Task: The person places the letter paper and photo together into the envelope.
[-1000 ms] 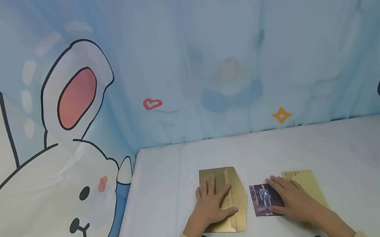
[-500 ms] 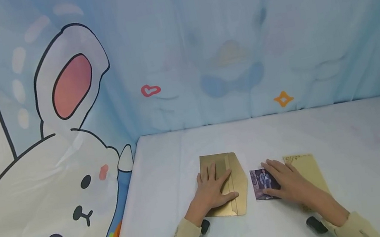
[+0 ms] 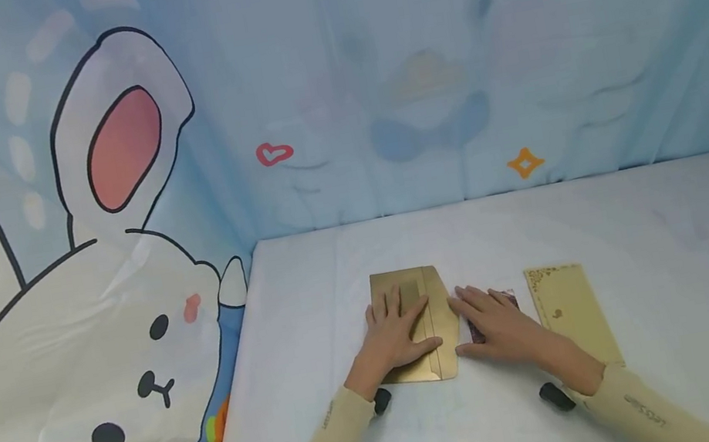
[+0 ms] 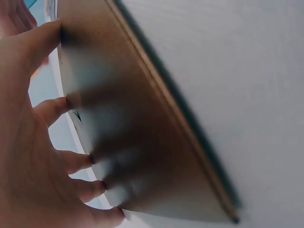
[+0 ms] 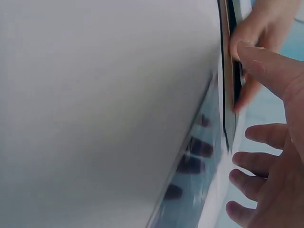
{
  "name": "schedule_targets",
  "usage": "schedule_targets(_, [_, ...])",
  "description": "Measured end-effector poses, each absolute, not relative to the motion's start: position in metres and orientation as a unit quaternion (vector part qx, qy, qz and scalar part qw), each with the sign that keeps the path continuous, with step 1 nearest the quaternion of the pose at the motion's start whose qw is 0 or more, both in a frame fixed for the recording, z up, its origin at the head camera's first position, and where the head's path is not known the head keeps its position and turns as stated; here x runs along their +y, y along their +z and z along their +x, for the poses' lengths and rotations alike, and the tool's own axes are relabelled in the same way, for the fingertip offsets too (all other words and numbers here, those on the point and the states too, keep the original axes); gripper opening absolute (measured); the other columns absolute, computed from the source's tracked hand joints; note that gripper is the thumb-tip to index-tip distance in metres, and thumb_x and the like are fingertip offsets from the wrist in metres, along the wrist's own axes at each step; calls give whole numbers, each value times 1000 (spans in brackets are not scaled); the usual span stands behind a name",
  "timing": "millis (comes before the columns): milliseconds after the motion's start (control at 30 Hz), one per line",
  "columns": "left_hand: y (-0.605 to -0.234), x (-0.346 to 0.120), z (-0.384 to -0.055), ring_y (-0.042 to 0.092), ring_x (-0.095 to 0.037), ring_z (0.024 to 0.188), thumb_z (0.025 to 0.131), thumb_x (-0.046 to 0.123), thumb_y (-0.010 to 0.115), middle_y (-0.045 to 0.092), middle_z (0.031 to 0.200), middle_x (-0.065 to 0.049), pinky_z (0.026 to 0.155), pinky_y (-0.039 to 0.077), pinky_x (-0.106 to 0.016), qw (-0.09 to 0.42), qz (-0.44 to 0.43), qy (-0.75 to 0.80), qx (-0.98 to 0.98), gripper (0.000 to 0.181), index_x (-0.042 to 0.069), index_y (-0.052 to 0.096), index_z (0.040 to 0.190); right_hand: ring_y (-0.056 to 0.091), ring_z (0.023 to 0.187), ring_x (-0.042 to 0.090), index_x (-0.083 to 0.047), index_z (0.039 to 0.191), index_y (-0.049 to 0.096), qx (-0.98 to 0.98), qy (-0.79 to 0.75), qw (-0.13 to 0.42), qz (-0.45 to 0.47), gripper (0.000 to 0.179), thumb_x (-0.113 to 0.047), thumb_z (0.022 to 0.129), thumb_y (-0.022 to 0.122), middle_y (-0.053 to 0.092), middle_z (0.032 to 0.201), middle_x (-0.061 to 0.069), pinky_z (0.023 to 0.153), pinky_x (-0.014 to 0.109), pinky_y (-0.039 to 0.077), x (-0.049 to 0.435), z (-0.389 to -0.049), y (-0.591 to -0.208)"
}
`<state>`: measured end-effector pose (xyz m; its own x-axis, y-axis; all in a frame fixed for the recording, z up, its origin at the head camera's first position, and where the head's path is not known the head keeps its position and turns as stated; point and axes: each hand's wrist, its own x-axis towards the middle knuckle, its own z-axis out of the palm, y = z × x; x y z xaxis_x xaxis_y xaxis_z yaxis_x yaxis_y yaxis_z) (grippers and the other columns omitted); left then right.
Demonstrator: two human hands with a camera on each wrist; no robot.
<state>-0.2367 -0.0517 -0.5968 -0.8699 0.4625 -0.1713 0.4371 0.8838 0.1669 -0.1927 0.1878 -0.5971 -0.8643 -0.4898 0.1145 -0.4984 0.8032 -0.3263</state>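
My left hand [image 3: 391,341] lies spread on a gold envelope [image 3: 440,293] whose pointed flap faces right. In the left wrist view its fingertips touch the shiny envelope [image 4: 156,156]. My right hand [image 3: 501,331] reaches over a small photo [image 3: 476,332], hiding most of it, with its fingertips near the envelope's flap. Seen from the right wrist, the fingers of the right hand [image 5: 268,166] are extended and slightly bent above the glossy photo [image 5: 190,185], which mirrors them. Neither hand grips anything.
A pale yellow card [image 3: 577,313] with brown decoration lies to the right of the photo. The white-covered table [image 3: 332,256] ends at a blue curtain [image 3: 314,63] with a cartoon rabbit at left. Black wrist cameras [image 3: 556,397] sit below both hands.
My right hand has moved left across the photo toward the envelope, uncovering more of the yellow card. The left hand stays on the envelope. The head view has tilted downward, then steadied.
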Motion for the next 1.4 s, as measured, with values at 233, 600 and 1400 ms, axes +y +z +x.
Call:
schedule_targets(233, [-593,-54,-238,8,-45,155,96,66,50,8,169,-19,119,24,-65,108,236,84,962,74,35,27,159,36,146,42,2,150,41,-946,153,-8,287,83,-50,91,68,37,158,24,116,62,29,162,-195,-603])
schedule_targets(600, [-584,-58,-243,7,-42,156,97,57,54,8,169,-17,120,24,-63,136,237,112,955,71,34,29,158,37,146,40,0,149,44,-947,144,-6,287,82,-55,92,66,36,159,22,117,59,31,161,-195,-605])
schedule_targets(1400, [-573,-54,-257,24,-41,152,98,57,49,10,169,-11,110,39,-63,153,277,40,948,63,36,34,155,40,144,42,1,147,47,-943,158,12,293,81,-54,90,68,39,157,24,115,60,33,162,-197,-605])
